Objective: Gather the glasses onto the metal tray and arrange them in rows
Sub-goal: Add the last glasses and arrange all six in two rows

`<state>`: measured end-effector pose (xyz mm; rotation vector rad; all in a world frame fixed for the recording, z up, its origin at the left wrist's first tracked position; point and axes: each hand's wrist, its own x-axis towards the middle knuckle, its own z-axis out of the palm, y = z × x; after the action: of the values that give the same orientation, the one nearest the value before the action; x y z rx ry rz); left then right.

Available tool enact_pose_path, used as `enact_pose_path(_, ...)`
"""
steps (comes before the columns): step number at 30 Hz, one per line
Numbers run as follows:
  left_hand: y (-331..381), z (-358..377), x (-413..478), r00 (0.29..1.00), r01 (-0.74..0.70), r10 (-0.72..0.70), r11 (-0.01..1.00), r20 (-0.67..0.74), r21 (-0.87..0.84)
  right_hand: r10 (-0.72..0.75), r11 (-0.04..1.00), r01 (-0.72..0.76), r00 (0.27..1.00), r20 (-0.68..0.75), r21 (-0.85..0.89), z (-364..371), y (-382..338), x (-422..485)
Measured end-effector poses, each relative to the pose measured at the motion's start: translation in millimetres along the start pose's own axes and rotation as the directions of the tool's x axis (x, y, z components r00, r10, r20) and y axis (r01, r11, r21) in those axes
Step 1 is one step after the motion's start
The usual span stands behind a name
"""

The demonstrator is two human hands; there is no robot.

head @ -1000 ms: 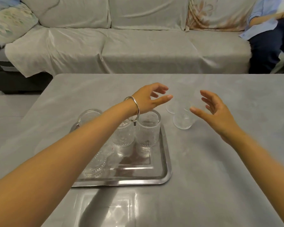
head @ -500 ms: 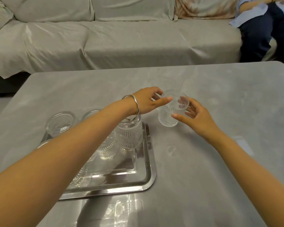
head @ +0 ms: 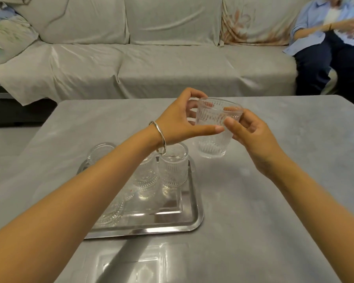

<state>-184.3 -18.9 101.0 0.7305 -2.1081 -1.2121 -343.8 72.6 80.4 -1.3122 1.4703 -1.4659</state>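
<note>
A ribbed clear glass (head: 217, 115) is held above the grey table (head: 274, 201) between both hands. My left hand (head: 182, 121) grips its left side, thumb under it. On its right wall and rim lie the thumb and forefinger of my right hand (head: 251, 137). Directly below stands a second clear glass (head: 212, 149), just right of the metal tray (head: 172, 223); whether the two glasses touch I cannot tell. On the tray stand several glasses: one at the far right (head: 173, 170), one beside it (head: 146, 177), one at the far-left corner (head: 99, 152) and one nearer (head: 111, 213), partly hidden by my left forearm.
A sofa under a grey cover (head: 172, 64) runs behind the table. A person in a blue shirt and dark trousers (head: 331, 48) sits at its right end. The table's left edge slants beside the tray.
Both hands were open and reaching toward two glasses right of the tray. They have closed on one glass and raised it above the other.
</note>
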Motion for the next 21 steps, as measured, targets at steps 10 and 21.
enact_pose_path(10,5,-67,-78,0.957,0.008,-0.081,0.967,-0.278,-0.253,0.088,0.973,-0.150,0.944,0.319,0.177,82,-37,-25)
enact_pose_path(21,-4,-114,-140,0.963,0.036,-0.074,0.988,-0.260,-0.150,0.164,0.891,-0.273,0.939,0.302,0.364,127,-49,-38)
